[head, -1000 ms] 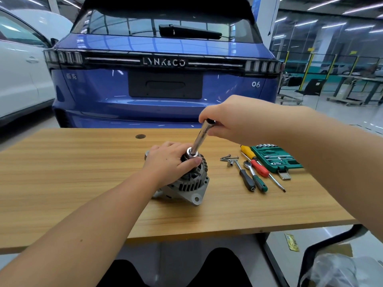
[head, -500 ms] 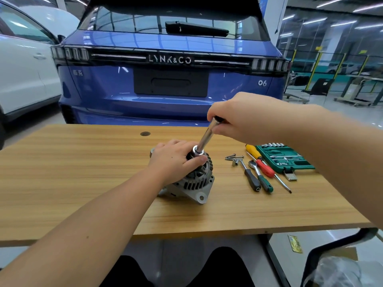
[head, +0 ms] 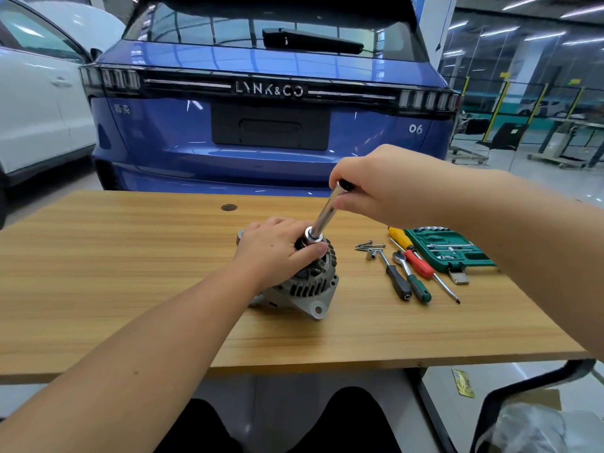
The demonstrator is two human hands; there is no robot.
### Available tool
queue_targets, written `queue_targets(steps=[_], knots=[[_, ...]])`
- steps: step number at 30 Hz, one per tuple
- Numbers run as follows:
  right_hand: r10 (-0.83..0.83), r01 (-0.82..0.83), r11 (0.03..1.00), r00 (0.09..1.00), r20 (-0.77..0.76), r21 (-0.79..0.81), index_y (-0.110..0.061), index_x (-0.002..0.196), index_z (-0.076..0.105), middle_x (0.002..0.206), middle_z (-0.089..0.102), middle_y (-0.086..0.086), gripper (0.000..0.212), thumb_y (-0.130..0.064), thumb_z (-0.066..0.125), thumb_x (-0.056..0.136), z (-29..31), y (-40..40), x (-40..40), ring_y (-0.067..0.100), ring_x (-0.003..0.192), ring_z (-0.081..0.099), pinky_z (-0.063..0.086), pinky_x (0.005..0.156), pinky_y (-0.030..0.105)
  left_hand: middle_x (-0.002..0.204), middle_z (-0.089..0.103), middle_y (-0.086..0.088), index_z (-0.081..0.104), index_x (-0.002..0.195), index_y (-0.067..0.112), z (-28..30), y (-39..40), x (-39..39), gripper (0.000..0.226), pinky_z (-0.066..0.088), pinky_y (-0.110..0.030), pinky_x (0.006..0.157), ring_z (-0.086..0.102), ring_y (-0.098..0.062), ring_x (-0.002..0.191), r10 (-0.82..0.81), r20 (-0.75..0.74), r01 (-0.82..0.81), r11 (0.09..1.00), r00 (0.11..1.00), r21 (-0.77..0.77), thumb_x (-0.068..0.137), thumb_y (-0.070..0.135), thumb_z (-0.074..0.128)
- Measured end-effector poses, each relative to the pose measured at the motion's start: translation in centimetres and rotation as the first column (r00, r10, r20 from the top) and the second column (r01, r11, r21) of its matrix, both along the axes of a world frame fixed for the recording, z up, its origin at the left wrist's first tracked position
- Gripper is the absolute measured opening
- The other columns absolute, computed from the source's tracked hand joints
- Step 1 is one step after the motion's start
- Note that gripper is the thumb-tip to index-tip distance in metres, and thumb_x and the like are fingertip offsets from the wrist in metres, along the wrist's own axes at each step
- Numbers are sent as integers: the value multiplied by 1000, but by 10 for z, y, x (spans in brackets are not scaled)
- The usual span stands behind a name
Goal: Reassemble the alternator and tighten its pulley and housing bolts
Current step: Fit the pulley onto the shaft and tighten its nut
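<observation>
The alternator [head: 304, 282] sat near the middle of the wooden table [head: 130, 263], tilted so that its pulley end faced up and toward the right. The left hand [head: 277, 250] curled over that upper end and gripped it, most likely to keep the pulley from spinning under torque. A chrome socket wrench [head: 322, 220] rose at a slant from the pulley centre, its socket seated just beside the left thumb; whether it sat fully on the nut could not be told, since the hand hid the joint. The right hand [head: 376, 188] closed around the top of the wrench, placed high on the shaft for leverage, which suggested that the pulley bolt was being tightened.

To the right, well apart from the alternator, lay several loose bolts [head: 369, 246], a black-handled T-wrench [head: 394, 276], a green-handled ratchet [head: 413, 279] and a red-and-yellow screwdriver [head: 418, 261], within easy reach for the housing bolts. Beyond them an open green tool case [head: 483, 261] held sockets and bits in moulded slots, some slots vacant. Farthest off stood a blue car [head: 271, 148].
</observation>
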State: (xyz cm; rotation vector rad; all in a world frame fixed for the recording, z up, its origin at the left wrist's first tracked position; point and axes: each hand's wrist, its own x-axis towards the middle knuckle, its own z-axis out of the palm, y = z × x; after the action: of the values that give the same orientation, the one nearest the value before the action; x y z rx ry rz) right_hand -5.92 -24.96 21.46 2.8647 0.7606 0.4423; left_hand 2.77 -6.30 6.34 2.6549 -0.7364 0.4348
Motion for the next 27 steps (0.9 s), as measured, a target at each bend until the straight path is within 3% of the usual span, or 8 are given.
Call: queue_targets(steps=[4,10,14,16,18,22,25,27], knots=[[-77,73,996,994,76,49,-18,74,50,60,49,-1,46,-55,42,101,-6,3,2,17,54,45,30,49,31,140,58,22,53,135,50,-1,0,-1,76,23,-37,94,42,-10,135,9,2,-9,1000,1000,-11,80,87,16],[-195,181,980,951,238,79,-21,66,48,59,48,-2,56,-64,36,98,-16,6,2,16,54,45,27,50,26,140,57,22,52,136,51,0,0,-2,77,25,-39,97,41,-10,136,9,-3,-9,1000,1000,-11,79,87,14],[-6,3,965,1000,11,261,-24,99,60,67,55,-12,35,-57,48,97,-19,-4,-2,6,60,53,37,54,28,141,55,23,48,140,54,-2,1,-2,76,24,-40,100,38,-8,138,4,-4,-4,1000,1000,-19,80,87,15],[73,-62,966,997,-34,252,-27,117,60,73,54,-20,26,-44,53,100,-17,-7,-4,-2,67,55,37,59,22,138,56,24,49,138,55,-2,2,-2,74,24,-39,98,39,-8,137,0,-10,0,1000,1000,-19,81,87,16],[56,-52,982,998,-12,180,-25,120,60,74,55,-19,27,-42,52,101,-15,-8,-2,0,68,53,39,59,25,134,57,25,51,135,55,-1,2,-1,71,22,-36,94,40,-8,135,1,-16,-1,1000,1000,-23,81,86,17],[20,-21,990,1000,8,136,-21,100,60,68,54,-8,32,-51,50,98,-9,-4,1,8,61,50,35,53,31,135,59,22,53,135,52,-1,0,0,75,22,-36,96,41,-10,134,0,-9,0,1000,1000,-21,80,88,16],[-53,42,990,996,78,134,-20,75,47,63,48,-2,44,-58,46,99,-12,2,3,15,56,45,28,50,31,135,60,21,54,135,50,-2,1,-1,78,24,-37,96,42,-11,135,5,2,-5,1000,1000,-25,80,89,15],[-119,98,984,983,141,150,-21,71,43,62,47,-1,48,-60,42,100,-18,5,4,18,56,45,28,50,29,136,59,21,54,135,50,-2,0,-1,78,22,-36,94,41,-10,135,11,-3,-11,999,1000,-30,79,89,15]])
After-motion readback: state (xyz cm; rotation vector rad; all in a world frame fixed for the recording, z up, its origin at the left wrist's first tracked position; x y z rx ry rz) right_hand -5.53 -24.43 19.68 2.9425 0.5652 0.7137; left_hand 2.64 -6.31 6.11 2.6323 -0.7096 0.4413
